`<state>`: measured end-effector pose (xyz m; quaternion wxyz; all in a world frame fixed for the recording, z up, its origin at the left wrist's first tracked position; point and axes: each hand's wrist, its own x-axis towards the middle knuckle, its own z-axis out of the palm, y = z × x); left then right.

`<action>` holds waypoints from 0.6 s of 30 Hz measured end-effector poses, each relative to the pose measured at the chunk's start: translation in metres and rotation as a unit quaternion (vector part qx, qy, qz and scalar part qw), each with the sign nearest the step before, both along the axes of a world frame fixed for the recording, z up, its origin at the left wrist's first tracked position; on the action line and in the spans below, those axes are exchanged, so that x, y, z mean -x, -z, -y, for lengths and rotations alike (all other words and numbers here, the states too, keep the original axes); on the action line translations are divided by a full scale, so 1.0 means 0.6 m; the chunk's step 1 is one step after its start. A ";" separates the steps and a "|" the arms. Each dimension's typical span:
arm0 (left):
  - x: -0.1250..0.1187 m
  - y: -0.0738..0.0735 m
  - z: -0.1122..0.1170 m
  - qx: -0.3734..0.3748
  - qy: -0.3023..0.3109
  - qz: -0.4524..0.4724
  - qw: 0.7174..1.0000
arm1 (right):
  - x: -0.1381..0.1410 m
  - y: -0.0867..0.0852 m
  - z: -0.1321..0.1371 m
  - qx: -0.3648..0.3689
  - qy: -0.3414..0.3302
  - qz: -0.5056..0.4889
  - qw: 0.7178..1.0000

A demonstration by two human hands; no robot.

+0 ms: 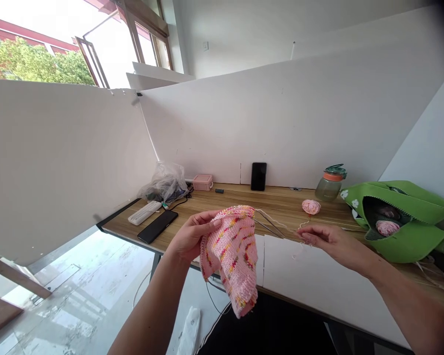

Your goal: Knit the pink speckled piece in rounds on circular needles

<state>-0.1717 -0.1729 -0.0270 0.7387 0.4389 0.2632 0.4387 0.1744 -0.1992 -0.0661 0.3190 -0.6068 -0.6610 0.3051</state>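
Observation:
My left hand (pixel 194 234) grips a pink knitted piece (pixel 237 251) flecked with yellow, red and green near its top edge, and the fabric hangs down over the desk's front edge. Metal knitting needles (pixel 268 226) stick out from its upper right side. Off to the right, my right hand (pixel 323 240) is closed in a pinch on the pale pink yarn (pixel 272 219), which stretches across to the knitting. Behind that hand a small pink yarn ball (pixel 311 207) rests on the desk, its strand trailing toward my fingers.
A green felt bag (pixel 403 197) with another yarn ball inside stands at right, near a glass jar (pixel 329 185). A phone (pixel 258 176) leans on the back panel. At left are a pink box (pixel 203 182), a plastic bag (pixel 165 180), a white case (pixel 145 213) and a black phone (pixel 157 227).

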 end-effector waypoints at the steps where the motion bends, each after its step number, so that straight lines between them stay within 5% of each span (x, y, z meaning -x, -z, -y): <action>1: -0.005 0.000 0.001 0.004 0.012 0.000 1.000 | 0.003 -0.005 0.005 -0.018 0.022 0.017 0.999; 4: -0.022 0.001 0.006 0.011 0.045 -0.009 0.999 | 0.027 -0.030 0.026 -0.091 0.048 0.043 0.994; 9: -0.047 0.007 0.011 -0.020 0.097 -0.037 0.994 | 0.101 -0.065 0.052 -0.169 -0.047 0.035 0.984; 18: -0.053 0.030 0.016 -0.058 0.123 -0.094 0.986 | 0.131 -0.049 0.057 -0.219 -0.063 0.074 0.971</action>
